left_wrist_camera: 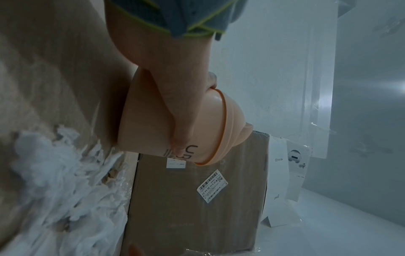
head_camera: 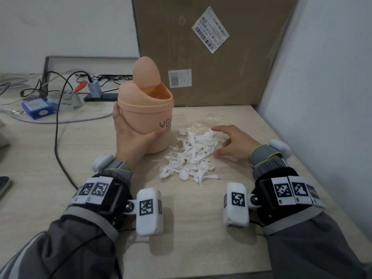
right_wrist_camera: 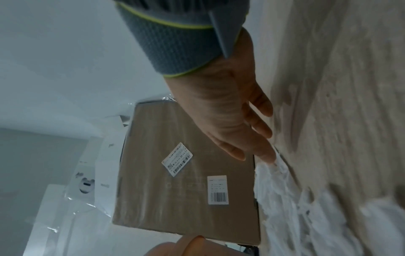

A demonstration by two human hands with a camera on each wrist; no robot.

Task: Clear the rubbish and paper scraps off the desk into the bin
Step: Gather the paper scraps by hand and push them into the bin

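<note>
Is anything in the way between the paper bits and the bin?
Nothing visible. The paper scraps lie on the desk right beside the bin, whose swing lid is tipped open. The left hand grips the bin.

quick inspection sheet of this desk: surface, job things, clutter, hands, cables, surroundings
surface: light wood-grain desk.
job's things: peach swing-lid bin upright; white paper scraps piled right of it; clear plastic wrapper behind the pile.
clutter: blue box, charger at far left.
hands: left hand grips the bin; right hand open at the pile's edge.
cables: black cable crosses the desk's left.
surroundings: cardboard box behind; white wall right.
</note>
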